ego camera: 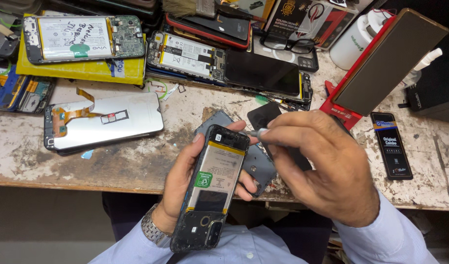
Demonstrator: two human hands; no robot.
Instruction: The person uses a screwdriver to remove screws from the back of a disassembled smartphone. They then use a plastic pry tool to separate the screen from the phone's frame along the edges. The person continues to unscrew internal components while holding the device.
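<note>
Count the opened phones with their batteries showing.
3. One opened phone sits in the left hand; a second phone lies top left on the yellow pad; a third phone lies at top centre. More may hide in the clutter.

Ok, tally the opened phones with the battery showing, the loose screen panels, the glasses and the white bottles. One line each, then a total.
Opened phones with battery showing: 3, the held phone, the top-left phone, the middle phone
Loose screen panels: 2, the silver panel, the black panel
Glasses: 1
White bottle: 1
Total: 7
</note>
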